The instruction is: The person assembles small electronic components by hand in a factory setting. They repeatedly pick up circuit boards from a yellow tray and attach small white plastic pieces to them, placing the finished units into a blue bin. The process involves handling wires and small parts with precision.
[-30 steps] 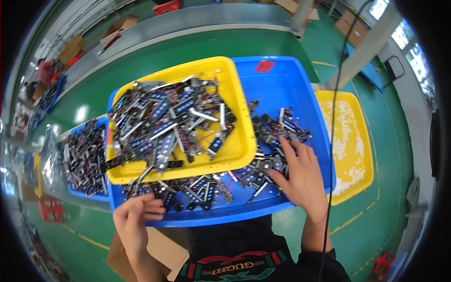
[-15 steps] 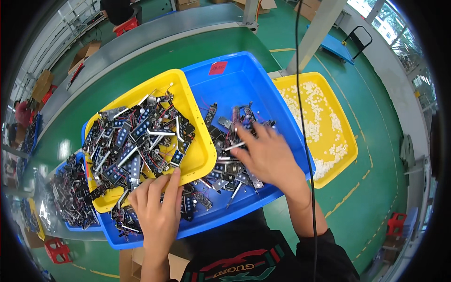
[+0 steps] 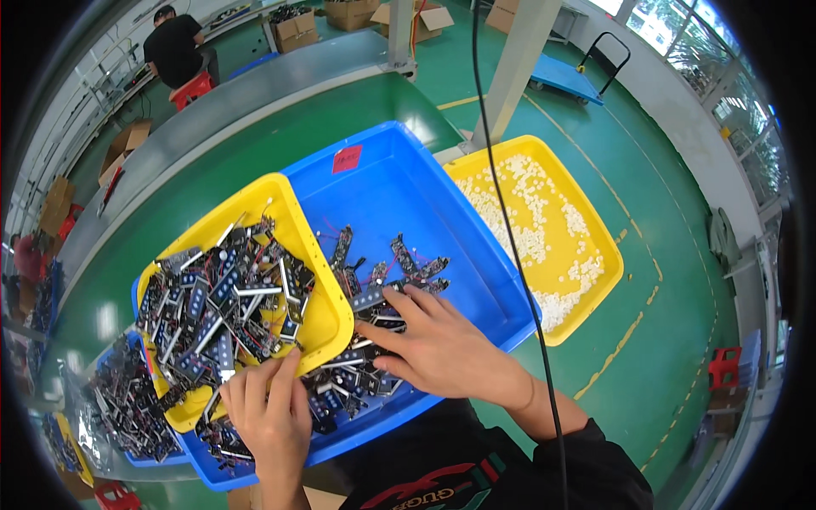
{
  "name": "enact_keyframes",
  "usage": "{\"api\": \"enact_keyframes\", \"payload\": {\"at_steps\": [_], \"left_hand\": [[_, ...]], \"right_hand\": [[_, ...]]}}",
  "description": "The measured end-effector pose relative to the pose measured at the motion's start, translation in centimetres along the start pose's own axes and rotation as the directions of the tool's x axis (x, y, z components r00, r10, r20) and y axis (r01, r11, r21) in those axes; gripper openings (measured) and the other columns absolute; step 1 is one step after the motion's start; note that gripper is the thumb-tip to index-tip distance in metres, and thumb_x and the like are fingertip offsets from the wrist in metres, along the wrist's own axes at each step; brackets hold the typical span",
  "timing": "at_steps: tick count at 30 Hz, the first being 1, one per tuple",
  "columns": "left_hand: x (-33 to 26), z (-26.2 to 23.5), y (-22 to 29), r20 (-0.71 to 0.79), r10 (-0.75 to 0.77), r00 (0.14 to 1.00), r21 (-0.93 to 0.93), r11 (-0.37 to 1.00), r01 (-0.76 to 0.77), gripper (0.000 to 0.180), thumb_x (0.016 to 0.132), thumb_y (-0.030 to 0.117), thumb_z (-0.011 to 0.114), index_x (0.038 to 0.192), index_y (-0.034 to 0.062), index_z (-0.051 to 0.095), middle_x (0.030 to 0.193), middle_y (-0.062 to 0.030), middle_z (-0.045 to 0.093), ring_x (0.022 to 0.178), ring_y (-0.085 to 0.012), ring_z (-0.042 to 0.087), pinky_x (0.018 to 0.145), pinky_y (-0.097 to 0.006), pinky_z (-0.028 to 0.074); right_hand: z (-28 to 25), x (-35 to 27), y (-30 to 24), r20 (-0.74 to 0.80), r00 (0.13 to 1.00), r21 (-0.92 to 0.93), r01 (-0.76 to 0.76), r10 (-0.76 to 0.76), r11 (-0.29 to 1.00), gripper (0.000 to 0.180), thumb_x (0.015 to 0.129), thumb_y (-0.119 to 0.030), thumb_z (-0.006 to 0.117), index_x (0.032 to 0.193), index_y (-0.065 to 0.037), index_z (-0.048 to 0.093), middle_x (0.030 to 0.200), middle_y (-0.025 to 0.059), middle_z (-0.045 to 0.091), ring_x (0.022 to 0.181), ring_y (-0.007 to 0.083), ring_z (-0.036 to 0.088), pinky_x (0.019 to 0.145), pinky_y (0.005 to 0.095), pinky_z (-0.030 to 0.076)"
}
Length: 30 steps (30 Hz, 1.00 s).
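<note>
Head view | yellow tray: heaped electronic parts, overlapping blue bin | blue bin: more parts, right hand on them, fingers loosely spread, hold unclear | left hand: fingers curled at yellow tray's near rim, hold unclear | second yellow tray: small white pieces

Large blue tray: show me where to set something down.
The large blue tray is bare between its red label and the strewn parts, and along its right wall. It's crowded between the right hand and the heaped yellow tray.
</note>
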<state>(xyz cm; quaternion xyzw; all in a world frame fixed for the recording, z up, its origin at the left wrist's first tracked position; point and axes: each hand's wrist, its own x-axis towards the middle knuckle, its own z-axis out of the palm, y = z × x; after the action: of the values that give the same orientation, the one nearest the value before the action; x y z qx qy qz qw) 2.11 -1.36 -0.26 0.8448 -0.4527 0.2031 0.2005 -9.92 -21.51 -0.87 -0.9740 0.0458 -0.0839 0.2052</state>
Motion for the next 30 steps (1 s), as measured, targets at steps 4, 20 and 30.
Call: {"api": "enact_keyframes", "payload": {"at_steps": [4,20,30], "left_hand": [[-1.0,-0.4,1.1,-0.020,0.007,1.000,-0.136,0.991,-0.010,0.035,0.072,0.004,0.070,0.107,0.0061,0.068,0.102,-0.0113,0.059,0.092,-0.0299,0.056,0.081,-0.041,0.043],[-3.9,-0.2,5.4,0.287,0.273,0.918,-0.412,0.901,-0.139,0.049,0.081,0.013,0.071,0.128,0.0085,0.058,0.112,-0.0109,0.058,0.103,-0.0295,0.055,0.089,-0.041,0.044],[-3.6,-0.7,6.0,0.244,0.277,0.929,-0.453,0.880,-0.143,0.048,0.075,0.017,0.076,0.120,0.0089,0.063,0.112,-0.0098,0.059,0.100,-0.0283,0.057,0.086,-0.039,0.046]], "right_hand": [[-3.1,-2.8,0.4,-0.105,0.993,0.044,-0.042,0.046,0.998,0.051,0.087,-0.031,0.065,0.133,-0.012,0.053,0.135,0.0194,0.047,0.127,0.0407,0.044,0.101,0.0479,0.042],[-6.7,-14.7,16.9,-0.588,0.266,-0.037,-0.952,0.763,0.303,0.057,0.090,-0.028,0.060,0.137,0.001,0.043,0.135,0.0265,0.046,0.114,0.0421,0.055,0.097,0.0463,0.045],[-6.6,-17.8,19.9,-0.075,0.115,0.863,-0.491,0.991,0.122,0.033,0.092,-0.017,0.053,0.120,0.000,0.052,0.091,0.0074,0.064,0.073,0.0159,0.064,0.057,0.0296,0.053]]}}
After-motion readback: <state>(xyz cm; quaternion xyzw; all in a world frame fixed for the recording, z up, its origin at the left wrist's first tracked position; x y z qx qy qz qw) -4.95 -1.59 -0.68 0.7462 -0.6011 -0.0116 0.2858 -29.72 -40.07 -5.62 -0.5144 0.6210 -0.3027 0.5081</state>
